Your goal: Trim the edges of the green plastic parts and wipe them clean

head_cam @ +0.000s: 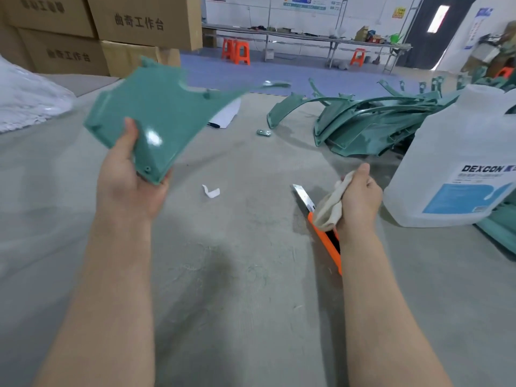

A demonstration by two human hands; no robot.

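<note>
Grey table: left hand grips green part; right hand clutches cloth; parts pile, jug right edge; cartons beyond far-left corner.

One green plastic part near left; a heap of more far right, too tangled to count. One orange knife, one cloth, one white jug, four cardboard boxes, at least three orange stools.

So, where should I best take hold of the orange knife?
Grip the orange handle, coming from the near side: the bare blade points away from you. The right hand holds a cloth, so free it first.
</note>
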